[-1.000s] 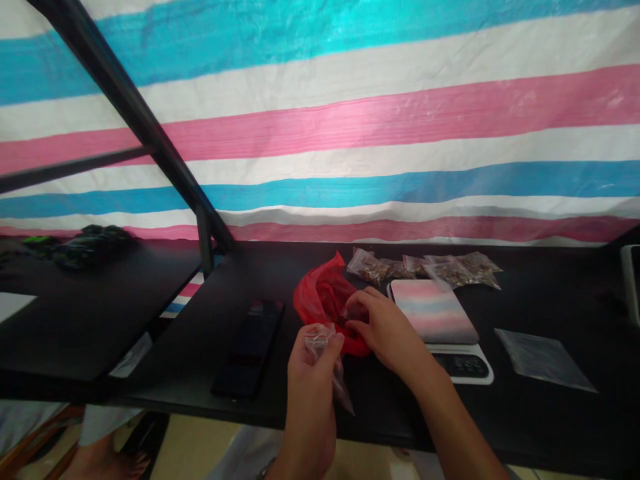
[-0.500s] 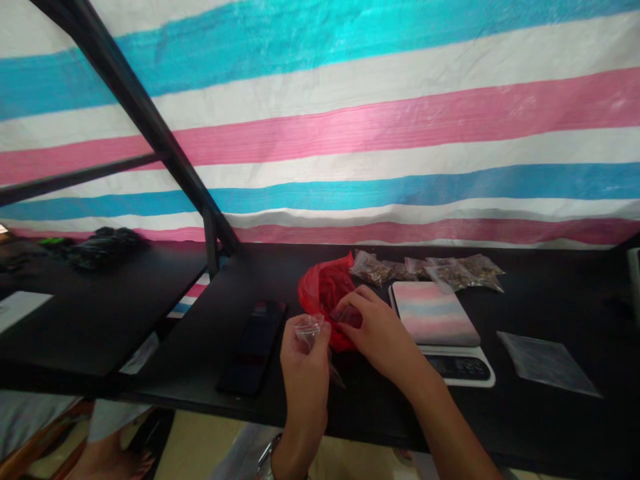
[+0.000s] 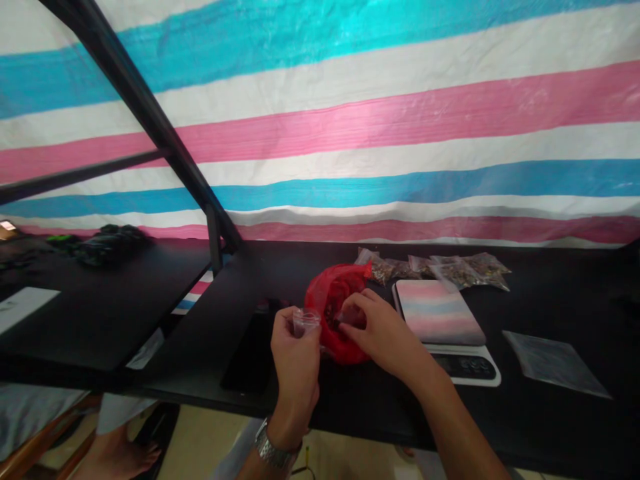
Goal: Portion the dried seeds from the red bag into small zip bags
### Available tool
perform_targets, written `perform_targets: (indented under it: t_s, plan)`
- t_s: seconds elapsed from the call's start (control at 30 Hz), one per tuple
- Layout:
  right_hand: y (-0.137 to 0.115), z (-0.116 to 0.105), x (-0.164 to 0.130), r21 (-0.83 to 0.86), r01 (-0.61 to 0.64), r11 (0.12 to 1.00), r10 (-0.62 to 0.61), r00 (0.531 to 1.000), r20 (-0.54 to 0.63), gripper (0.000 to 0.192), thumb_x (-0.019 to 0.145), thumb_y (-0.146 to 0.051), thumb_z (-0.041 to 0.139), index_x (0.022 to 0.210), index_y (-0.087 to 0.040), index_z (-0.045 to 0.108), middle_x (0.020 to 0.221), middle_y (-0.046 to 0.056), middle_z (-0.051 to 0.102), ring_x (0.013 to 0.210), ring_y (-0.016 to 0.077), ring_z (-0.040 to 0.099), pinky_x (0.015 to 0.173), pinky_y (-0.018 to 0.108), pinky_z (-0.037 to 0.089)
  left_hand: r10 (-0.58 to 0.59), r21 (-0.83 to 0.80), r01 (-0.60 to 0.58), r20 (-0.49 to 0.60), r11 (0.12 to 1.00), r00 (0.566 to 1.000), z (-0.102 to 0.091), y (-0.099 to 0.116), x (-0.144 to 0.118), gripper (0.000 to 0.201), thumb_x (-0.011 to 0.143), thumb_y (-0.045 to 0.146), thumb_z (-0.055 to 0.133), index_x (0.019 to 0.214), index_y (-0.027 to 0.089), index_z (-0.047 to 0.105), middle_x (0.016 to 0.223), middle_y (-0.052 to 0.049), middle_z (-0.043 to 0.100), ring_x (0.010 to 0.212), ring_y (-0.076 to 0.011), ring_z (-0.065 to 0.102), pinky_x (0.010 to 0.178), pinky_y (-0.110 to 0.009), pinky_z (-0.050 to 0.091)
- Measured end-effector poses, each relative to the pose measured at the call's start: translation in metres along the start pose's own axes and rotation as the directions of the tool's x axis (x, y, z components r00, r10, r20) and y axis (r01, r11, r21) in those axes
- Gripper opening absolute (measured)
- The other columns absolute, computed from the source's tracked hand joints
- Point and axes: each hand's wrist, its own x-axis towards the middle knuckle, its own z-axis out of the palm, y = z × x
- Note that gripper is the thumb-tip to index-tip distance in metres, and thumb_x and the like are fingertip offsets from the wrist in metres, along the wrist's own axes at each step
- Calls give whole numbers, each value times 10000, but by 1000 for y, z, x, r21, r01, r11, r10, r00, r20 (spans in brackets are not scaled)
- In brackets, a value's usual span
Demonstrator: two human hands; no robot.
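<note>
Noted from the head camera: both hands worked low in the centre of the frame, over the black surface (image 3: 280,267). The left hand (image 3: 295,350) was closed in a pinch grip on a small clear bag (image 3: 305,321), held upright with its mouth toward the top of the frame, its long axis roughly vertical. The right hand (image 3: 383,333) sat just right of it, fingers curled and pinched at the opening of the red plastic bag (image 3: 336,300); I could not tell whether anything was caught between the fingertips. The red bag rested on the surface, slumped, mouth facing the lower part of the frame toward the hands. The relation that mattered: the clear bag's mouth lay immediately left of the right fingertips, nearly touching the red bag's edge, so the right hand was the nearer one to both openings. Right of the red bag stood a scale (image 3: 450,333) with a pastel-striped top, and above it in the frame a row of filled packets (image 3: 440,268) lay along the back edge. A flat empty packet (image 3: 555,363) lay well apart at lower right. A dark phone (image 3: 250,353) lay left of the left hand. A striped tarp (image 3: 350,120) filled the upper frame.
</note>
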Motion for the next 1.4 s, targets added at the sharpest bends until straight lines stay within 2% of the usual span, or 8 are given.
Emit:
perform_targets:
  t_s: [0.17, 0.4, 0.57, 0.73, 1.03, 1.1, 1.27, 1.4]
  plan:
    - [2, 6, 3, -61, -109, 992, 103, 990, -94, 159, 904, -104, 759, 985, -214, 678, 1075, 38, 619, 911, 193, 667, 863, 352, 510, 24, -12, -24, 17, 1000, 1000, 0, 3, -3, 324, 566, 178, 758, 836, 220, 585, 674, 76, 568, 562, -97, 502, 481, -167, 439]
    - [-3, 17, 6, -46, -10, 999, 3, 989, -150, 196, 931, -49, 681, 996, -233, 665, 1140, 45, 661, 1013, 217, 682, 951, 369, 510, -12, -44, 14, 29, 999, 1000, 8, 3, -7, 298, 544, 158, 733, 813, 205, 612, 650, 69, 588, 548, -99, 513, 478, -176, 443]
    - [0, 21, 8, -60, 12, 998, -19, 992, -126, 228, 924, -12, 662, 1012, -223, 670, 1148, 54, 693, 1073, 228, 676, 984, 369, 499, -41, -98, 41, 8, 994, 999, 11, 0, -4, 328, 532, 144, 703, 834, 213, 597, 632, 88, 572, 518, -91, 501, 455, -167, 417]
    - [1, 16, 7, -55, -34, 998, 29, 996, -89, 175, 926, -59, 702, 1002, -216, 704, 1093, 66, 726, 984, 213, 692, 919, 346, 513, -74, -183, 79, 33, 980, 997, 13, 3, -1, 375, 514, 123, 685, 857, 220, 568, 652, 95, 582, 530, -87, 528, 481, -166, 432]
    - [9, -2, 3, 173, -112, 979, 116, 993, -11, 47, 968, -182, 686, 960, -225, 703, 889, 24, 787, 861, 198, 751, 782, 302, 524, -128, -332, 165, 133, 929, 983, 16, 15, 1, 469, 510, 92, 750, 877, 242, 500, 658, 117, 557, 523, -71, 538, 512, -163, 438]
    - [11, -6, 1, 160, -124, 979, 124, 992, 8, 57, 983, -183, 656, 965, -223, 692, 884, 26, 785, 847, 198, 751, 762, 300, 518, -131, -347, 180, 159, 920, 978, 14, 19, 0, 462, 510, 74, 750, 856, 239, 491, 677, 116, 555, 538, -61, 543, 530, -158, 447]
    - [10, -6, 0, 45, -59, 997, 61, 997, -49, 120, 934, -111, 693, 1004, -208, 695, 990, 58, 795, 917, 211, 741, 813, 312, 503, -149, -366, 217, 206, 905, 967, 10, 26, 1, 484, 481, 48, 744, 819, 240, 456, 679, 128, 536, 529, -46, 535, 512, -143, 429]
    - [7, -2, -1, 187, -76, 979, 70, 997, 38, 100, 942, -122, 686, 967, -216, 709, 945, 34, 801, 891, 197, 750, 790, 297, 515, -165, -362, 235, 213, 902, 963, 9, 26, 5, 490, 477, 52, 748, 832, 245, 470, 665, 122, 563, 534, -65, 556, 513, -157, 452]
